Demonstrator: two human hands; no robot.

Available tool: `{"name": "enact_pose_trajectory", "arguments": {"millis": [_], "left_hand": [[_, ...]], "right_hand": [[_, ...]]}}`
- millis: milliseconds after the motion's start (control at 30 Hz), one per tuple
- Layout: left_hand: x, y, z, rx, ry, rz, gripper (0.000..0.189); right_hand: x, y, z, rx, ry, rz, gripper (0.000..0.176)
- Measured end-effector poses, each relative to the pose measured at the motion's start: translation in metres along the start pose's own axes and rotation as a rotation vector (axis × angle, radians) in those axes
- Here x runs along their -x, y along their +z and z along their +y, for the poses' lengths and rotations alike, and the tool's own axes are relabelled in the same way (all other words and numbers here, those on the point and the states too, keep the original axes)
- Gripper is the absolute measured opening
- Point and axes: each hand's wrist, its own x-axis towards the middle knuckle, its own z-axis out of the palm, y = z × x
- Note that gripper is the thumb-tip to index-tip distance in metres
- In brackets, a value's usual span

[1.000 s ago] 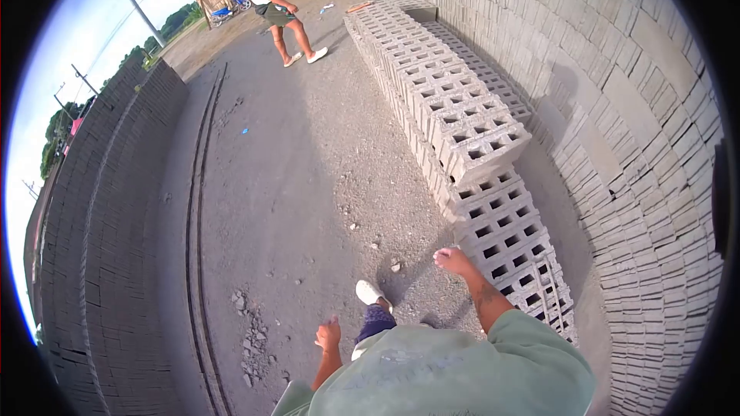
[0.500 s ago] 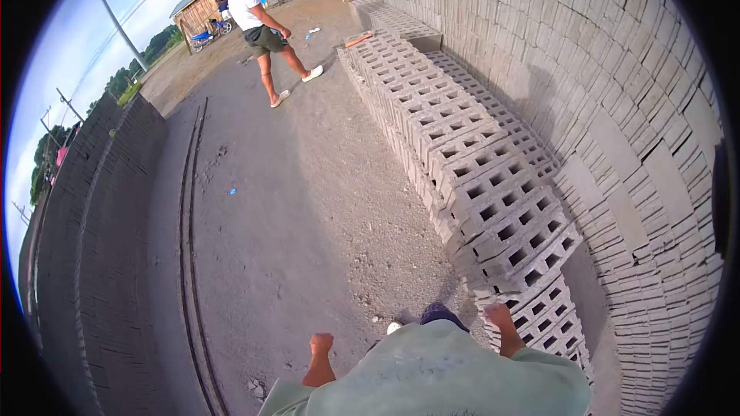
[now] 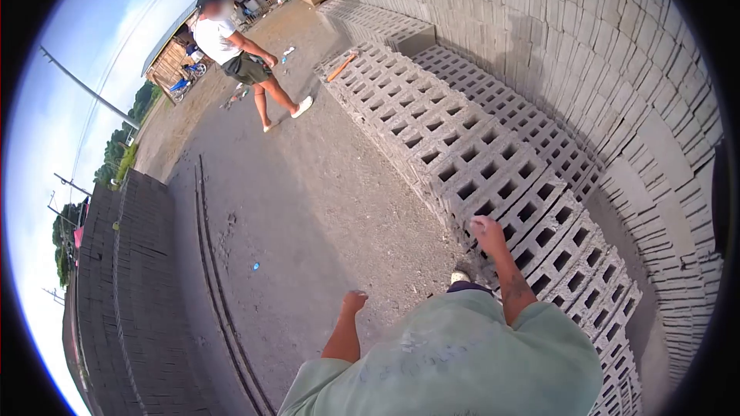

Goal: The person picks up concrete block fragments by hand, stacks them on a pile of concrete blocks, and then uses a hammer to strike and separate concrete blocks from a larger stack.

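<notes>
My left hand (image 3: 354, 301) hangs over the bare ground, its fingers curled in with nothing visible in them. Farther forward, my right hand (image 3: 487, 233) overlaps the left edge of a long row of grey hollow concrete blocks (image 3: 505, 212). Its fingers are bent inward too, and no object shows in them. The blocks stand side by side, their rectangular holes facing up. At the far end of that row lies an orange-handled tool (image 3: 341, 68).
A person (image 3: 231, 46) in a white shirt stands ahead on the left. Tall block stacks rise at the right (image 3: 570, 38) and left (image 3: 146, 262). Two narrow parallel tracks (image 3: 212, 277) run along the ground. A second, lower block row (image 3: 532, 112) lies behind the first.
My view has moved forward along the block row. My right hand has swung forward and up beside the blocks. The person and the orange-handled tool appear nearer.
</notes>
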Motion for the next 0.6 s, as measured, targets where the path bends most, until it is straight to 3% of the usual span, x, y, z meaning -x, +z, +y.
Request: {"name": "enact_pose_trajectory", "arguments": {"millis": [33,67,133,267,300,333,400,533,600], "left_hand": [[-0.026,-0.029,0.006,-0.02,-0.04,0.14,0.023],[-0.049,-0.069,0.023,0.251,-0.09,0.321,0.023],[-0.099,-0.142,0.041,0.358,-0.246,0.339,0.024],[-0.229,-0.188,-0.023,0.323,-0.225,0.264,0.024],[-0.262,-0.198,-0.042,0.269,-0.163,0.231,0.024],[-0.299,-0.209,-0.06,0.267,-0.225,0.218,0.026],[-0.386,-0.228,-0.109,0.287,-0.285,0.216,0.03],[-0.57,-0.318,-0.17,0.371,-0.186,0.425,0.048],[-0.642,-0.367,-0.182,0.38,-0.15,0.496,0.055]], "right_hand": [[-0.038,0.008,-0.012,0.003,-0.026,-0.041,0.025],[-0.074,0.01,-0.033,-0.049,-0.009,-0.088,0.025],[-0.137,0.022,-0.061,-0.082,0.007,-0.143,0.025],[-0.231,0.069,-0.045,0.016,-0.045,-0.255,0.029],[-0.243,0.082,-0.035,0.185,-0.162,-0.141,0.035],[-0.254,0.093,-0.026,0.359,-0.28,-0.027,0.042],[-0.264,0.115,-0.005,0.557,-0.035,-0.061,0.059],[-0.267,0.149,0.021,0.615,0.166,0.206,0.058],[-0.253,0.165,0.007,0.643,0.408,0.413,0.054]]}}
